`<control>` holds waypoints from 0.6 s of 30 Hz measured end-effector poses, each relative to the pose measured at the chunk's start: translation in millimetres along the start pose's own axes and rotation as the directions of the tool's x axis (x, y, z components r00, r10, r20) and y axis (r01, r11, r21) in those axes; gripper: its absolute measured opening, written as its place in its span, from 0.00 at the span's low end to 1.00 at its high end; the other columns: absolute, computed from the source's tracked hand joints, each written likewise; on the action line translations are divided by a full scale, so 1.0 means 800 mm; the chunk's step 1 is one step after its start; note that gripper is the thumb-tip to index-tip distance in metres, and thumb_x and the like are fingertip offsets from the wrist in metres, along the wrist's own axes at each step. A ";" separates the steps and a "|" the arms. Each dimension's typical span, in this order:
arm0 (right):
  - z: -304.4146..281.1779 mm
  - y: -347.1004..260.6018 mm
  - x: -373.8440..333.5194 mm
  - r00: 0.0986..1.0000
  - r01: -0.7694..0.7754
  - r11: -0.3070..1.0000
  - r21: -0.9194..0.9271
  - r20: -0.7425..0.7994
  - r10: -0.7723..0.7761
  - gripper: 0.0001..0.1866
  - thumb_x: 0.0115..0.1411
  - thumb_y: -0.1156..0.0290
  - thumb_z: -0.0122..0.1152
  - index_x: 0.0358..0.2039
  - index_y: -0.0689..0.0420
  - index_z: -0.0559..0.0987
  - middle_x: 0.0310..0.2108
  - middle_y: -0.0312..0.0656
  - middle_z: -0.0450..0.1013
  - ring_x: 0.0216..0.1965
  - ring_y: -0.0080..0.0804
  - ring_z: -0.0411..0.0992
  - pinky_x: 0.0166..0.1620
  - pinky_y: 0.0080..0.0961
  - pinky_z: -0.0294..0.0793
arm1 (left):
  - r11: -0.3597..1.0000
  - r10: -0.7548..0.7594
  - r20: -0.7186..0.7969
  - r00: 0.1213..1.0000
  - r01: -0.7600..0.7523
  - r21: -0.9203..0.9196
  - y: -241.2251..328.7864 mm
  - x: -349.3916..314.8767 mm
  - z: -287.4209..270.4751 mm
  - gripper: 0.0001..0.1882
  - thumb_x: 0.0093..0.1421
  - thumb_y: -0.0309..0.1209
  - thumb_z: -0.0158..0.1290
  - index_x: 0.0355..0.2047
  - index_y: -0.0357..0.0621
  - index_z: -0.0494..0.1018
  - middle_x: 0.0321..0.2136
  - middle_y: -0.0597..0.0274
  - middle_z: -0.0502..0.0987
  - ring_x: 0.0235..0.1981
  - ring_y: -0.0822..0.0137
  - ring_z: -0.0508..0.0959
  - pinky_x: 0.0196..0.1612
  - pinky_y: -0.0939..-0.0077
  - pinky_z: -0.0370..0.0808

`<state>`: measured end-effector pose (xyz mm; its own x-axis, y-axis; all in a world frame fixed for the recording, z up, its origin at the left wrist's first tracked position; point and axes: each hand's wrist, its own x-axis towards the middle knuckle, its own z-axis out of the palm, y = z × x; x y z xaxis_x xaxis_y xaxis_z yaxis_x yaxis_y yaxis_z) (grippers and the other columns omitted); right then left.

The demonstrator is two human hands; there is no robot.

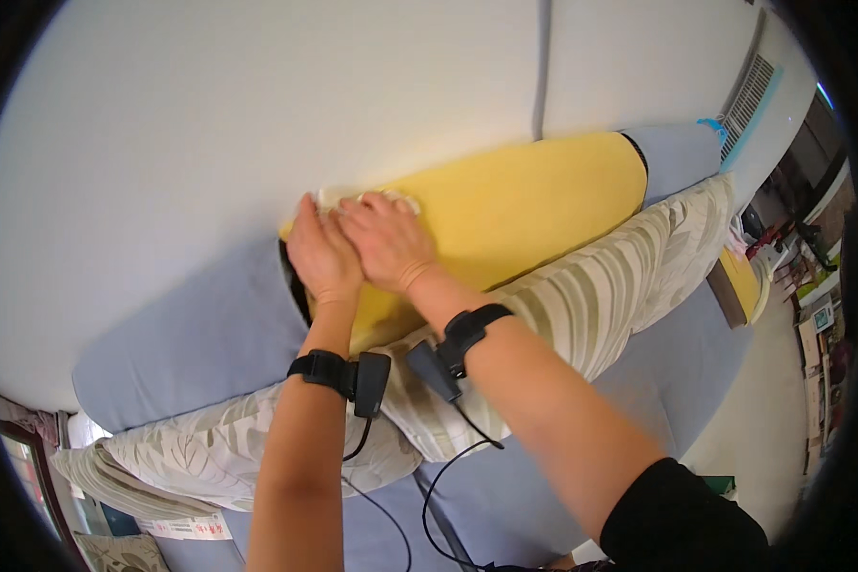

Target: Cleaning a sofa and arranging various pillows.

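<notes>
A yellow cover (pixel 534 195) with dark edging lies over the top of the blue-grey sofa back (pixel 200 329). On its left end, both my hands are side by side and touching. My left hand (pixel 322 255) is closed, with its fingers pressed together at the far edge of the cover. My right hand (pixel 388 240) bends its fingers over a crumpled white cloth (pixel 407 202), which pokes out beyond the fingertips of both hands. Most of that cloth is hidden under the hands. Each wrist wears a black strap with a small box and cable.
Striped and leaf-patterned cushions (pixel 582 296) lean along the sofa back below the cover. A pale wall (pixel 210 124) rises right behind it. At the right are a yellow-topped armrest (pixel 742 276), a vent grille (pixel 748 100) and a cluttered shelf (pixel 815 372). Black cables hang below my wrists.
</notes>
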<state>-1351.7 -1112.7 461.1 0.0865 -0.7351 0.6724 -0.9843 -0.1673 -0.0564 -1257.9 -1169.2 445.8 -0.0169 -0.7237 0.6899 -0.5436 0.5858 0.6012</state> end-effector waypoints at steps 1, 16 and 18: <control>0.002 0.001 -0.002 1.000 -0.004 1.000 0.002 -0.011 0.004 0.15 0.54 0.63 0.49 0.41 0.52 0.75 0.42 0.31 0.68 0.46 0.31 0.63 0.43 0.34 0.64 | 1.000 -0.028 -0.020 0.999 0.027 -0.012 -0.005 -0.003 0.005 0.20 0.58 0.30 0.43 0.49 0.33 0.67 0.41 0.44 0.74 0.43 0.47 0.71 0.47 0.58 0.66; -0.104 0.262 -0.064 0.989 -0.051 0.991 -0.123 0.132 0.067 0.16 0.51 0.72 0.49 0.42 0.53 0.76 0.40 0.37 0.71 0.41 0.35 0.66 0.42 0.31 0.70 | 0.988 0.028 -0.080 0.996 -0.016 0.153 -0.024 -0.009 0.014 0.15 0.62 0.29 0.38 0.45 0.39 0.70 0.41 0.54 0.74 0.45 0.56 0.70 0.50 0.66 0.65; -0.140 0.339 -0.088 0.962 -0.111 0.960 -0.258 0.215 0.169 0.16 0.53 0.73 0.46 0.42 0.55 0.75 0.39 0.40 0.72 0.41 0.37 0.67 0.43 0.34 0.70 | 0.987 0.020 -0.079 0.997 -0.007 0.163 -0.025 -0.011 0.017 0.15 0.61 0.29 0.38 0.45 0.39 0.70 0.41 0.54 0.74 0.45 0.55 0.70 0.50 0.66 0.65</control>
<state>-1642.0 -1032.7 480.7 -0.0497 -0.8767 0.4784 -0.9940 0.0902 0.0620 -1258.4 -1179.9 422.1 0.0387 -0.6810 0.7312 -0.6729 0.5232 0.5229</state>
